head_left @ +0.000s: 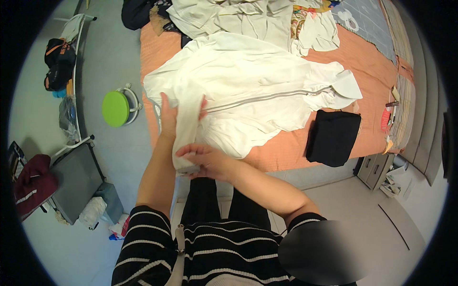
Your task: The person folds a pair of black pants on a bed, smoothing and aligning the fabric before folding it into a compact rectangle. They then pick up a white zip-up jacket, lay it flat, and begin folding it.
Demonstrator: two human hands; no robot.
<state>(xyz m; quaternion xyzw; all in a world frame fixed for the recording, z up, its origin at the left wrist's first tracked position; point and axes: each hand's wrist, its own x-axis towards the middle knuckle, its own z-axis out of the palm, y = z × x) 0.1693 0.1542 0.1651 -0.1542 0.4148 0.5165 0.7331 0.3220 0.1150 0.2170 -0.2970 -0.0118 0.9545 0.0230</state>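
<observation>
A white zip-up jacket point(248, 66) lies spread on the bed, with its collar end to the right and its grey zip running lengthwise. One of its sleeves point(187, 121) is lifted toward me. My left hand point(168, 117) is behind this sleeve near the hem, thumb on one side and fingertips showing on the other. At the near end, my right hand point(207, 161) pinches the sleeve by its grey-edged cuff point(187, 169). Cloth hides part of the left palm and fingers.
An orange bedspread point(274, 159) covers the bed. Folded black clothing point(334, 138) lies to the right, and pale garments point(224, 19) are heaped at the far side. On the left stand a green round stool point(116, 108) and a grey-topped table point(76, 178).
</observation>
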